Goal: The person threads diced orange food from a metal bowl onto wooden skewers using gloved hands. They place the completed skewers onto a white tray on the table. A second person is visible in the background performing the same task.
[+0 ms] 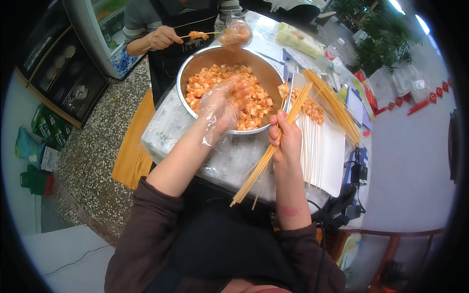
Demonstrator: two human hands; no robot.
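A wide steel bowl (274, 73) holds many small chunks of orange, marinated raw meat (256, 110). Over the meat is my left hand (223, 102), in a clear plastic glove, palm showing and fingers loosely curled; I see nothing held in it. My right hand (285, 137), bare, grips a bundle of bamboo skewers (256, 172) just right of the bowl's rim. Among them, one skewer carries a piece of meat (284, 89) near its upper tip. Beside that hand, a white tray (329, 164) bears loaded skewers, their meat (311, 110) at the far end.
Across the table, another person's hand (165, 37) holds a skewer with meat (198, 35); their other hand (236, 33) is gloved. More bare skewers (333, 106) lie across the tray's right edge. A tissue pack (298, 39) lies farther back. A wooden bench (133, 146) stands at left.
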